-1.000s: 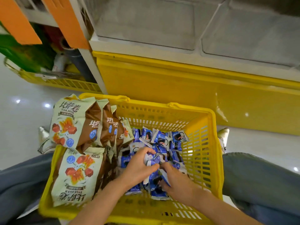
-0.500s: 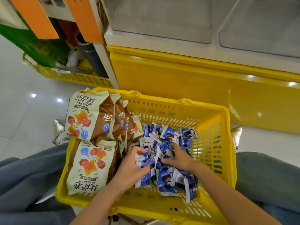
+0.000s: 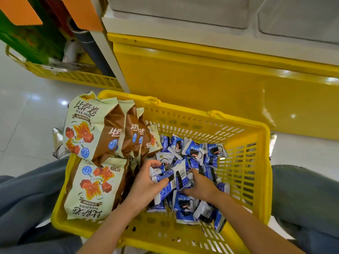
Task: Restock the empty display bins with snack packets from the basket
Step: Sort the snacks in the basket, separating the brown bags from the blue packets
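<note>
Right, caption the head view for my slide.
In the basket, left hand and right hand grip blue packets below empty bins.

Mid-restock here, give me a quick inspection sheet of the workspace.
Surface: glossy white floor; yellow basket between the person's legs.
Job's things: blue snack packets heaped in the basket's right side, beige-brown snack bags on its left; display bins above look empty.
Clutter: second yellow basket far left, holding goods.
Grippers: left hand and right hand both grip a bunch of blue packets.
Cables: nothing seen.
Surroundings: yellow shelf base, orange tags.
</note>
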`<state>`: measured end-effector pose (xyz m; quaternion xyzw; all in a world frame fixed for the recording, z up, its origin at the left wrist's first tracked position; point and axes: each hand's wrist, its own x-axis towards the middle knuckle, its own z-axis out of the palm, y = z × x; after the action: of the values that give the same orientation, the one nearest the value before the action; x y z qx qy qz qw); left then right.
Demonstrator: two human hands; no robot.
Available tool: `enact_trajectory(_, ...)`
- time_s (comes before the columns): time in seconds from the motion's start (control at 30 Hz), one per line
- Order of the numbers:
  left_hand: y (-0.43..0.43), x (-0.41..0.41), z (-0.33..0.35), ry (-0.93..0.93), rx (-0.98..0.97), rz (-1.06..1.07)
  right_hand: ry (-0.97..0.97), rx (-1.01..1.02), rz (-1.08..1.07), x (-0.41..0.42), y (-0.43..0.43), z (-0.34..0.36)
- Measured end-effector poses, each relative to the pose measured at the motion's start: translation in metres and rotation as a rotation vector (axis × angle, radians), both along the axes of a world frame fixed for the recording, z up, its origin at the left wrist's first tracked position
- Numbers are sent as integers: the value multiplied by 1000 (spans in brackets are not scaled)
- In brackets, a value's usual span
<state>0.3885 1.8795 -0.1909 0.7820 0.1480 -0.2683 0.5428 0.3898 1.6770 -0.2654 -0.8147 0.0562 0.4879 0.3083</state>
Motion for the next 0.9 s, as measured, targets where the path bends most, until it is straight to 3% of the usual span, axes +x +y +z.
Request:
enact_trajectory(0.2, 6, 4, 6, -22, 1, 20, -17, 36, -77, 11, -7, 3)
enact_trajectory(0.33, 8, 7, 8, -33, -9, 41, -128, 6, -258, 35, -25, 14)
enact_trajectory(0.57, 6, 4, 12, -42, -30, 78, -463, -364, 114, 45, -28, 34)
enact_trajectory(0.7, 9, 3, 14, -28, -38, 119, -637, -116, 38, 11, -4, 35)
enact_trajectory(0.77, 10, 2, 16, -9, -61, 152, -576, 4, 95, -4, 4, 31)
enact_trajectory(0.9, 8, 3, 20, 12, -110, 215, -226, 57, 227, -11, 15, 17)
